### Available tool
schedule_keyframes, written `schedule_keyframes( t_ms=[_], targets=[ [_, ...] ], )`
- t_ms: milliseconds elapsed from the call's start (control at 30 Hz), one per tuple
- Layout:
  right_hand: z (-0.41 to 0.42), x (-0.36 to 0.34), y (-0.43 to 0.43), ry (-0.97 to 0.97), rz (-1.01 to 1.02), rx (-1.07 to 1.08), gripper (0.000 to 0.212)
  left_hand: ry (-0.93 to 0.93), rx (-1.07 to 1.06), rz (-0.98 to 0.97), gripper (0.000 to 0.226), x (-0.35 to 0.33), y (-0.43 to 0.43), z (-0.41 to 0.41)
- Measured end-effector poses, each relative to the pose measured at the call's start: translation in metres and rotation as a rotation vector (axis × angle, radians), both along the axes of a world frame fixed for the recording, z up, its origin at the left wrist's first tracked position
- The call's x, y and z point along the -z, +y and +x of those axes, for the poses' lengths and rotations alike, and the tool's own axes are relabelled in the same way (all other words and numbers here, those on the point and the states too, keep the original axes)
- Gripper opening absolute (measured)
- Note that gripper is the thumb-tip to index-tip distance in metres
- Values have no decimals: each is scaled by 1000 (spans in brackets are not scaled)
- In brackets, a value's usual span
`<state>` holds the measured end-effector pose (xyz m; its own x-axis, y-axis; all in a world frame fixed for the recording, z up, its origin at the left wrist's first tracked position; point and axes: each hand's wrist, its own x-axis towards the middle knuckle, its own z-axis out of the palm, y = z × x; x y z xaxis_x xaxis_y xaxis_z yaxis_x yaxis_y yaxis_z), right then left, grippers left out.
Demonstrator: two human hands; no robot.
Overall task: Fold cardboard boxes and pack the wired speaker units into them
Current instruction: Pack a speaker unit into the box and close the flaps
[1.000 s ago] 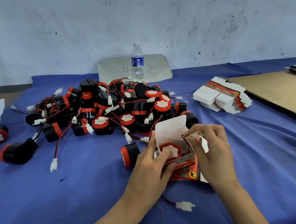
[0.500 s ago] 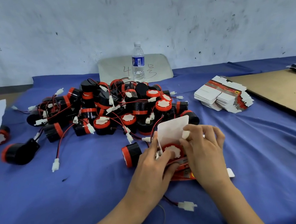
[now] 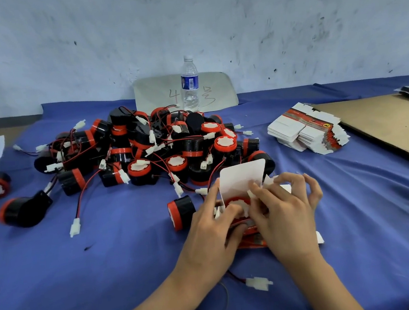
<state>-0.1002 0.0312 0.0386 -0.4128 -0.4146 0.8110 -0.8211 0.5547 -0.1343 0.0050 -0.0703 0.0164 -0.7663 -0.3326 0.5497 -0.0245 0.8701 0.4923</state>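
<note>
A small red-and-white cardboard box [image 3: 241, 178] stands in front of me with its white top flap upright. Inside it sits a speaker unit [image 3: 236, 203] with a red rim and white face. My left hand [image 3: 211, 232] grips the box from the left, thumb on the unit. My right hand [image 3: 284, 212] curls over the box's right side, fingers at a white side flap and connector. A heap of black-and-red wired speaker units [image 3: 147, 150] lies behind. Flat box blanks [image 3: 307, 131] are stacked at the right.
One loose unit [image 3: 180, 211] lies just left of the box, another [image 3: 23, 210] at far left. A white connector [image 3: 258, 281] on a red wire lies near my wrists. A water bottle [image 3: 189, 83] stands at the back, a brown cardboard sheet [image 3: 392, 125] at right.
My right hand has moved from the box's upper right edge down over the opening and its right side. The top flap has stayed upright; my left hand keeps its hold.
</note>
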Motion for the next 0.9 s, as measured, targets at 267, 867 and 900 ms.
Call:
schedule_keyframes(
  t_ms=[267,867,900],
  targets=[
    [5,-13,6,-110,212,79,17,-4,25,77,74,0,1,3],
    [1,-23,16,-367,619,-51,57,-26,-115,-59,47,-2,10,3],
    [0,-21,15,-387,580,-96,51,-14,-136,-76,47,-2,10,3]
  ],
)
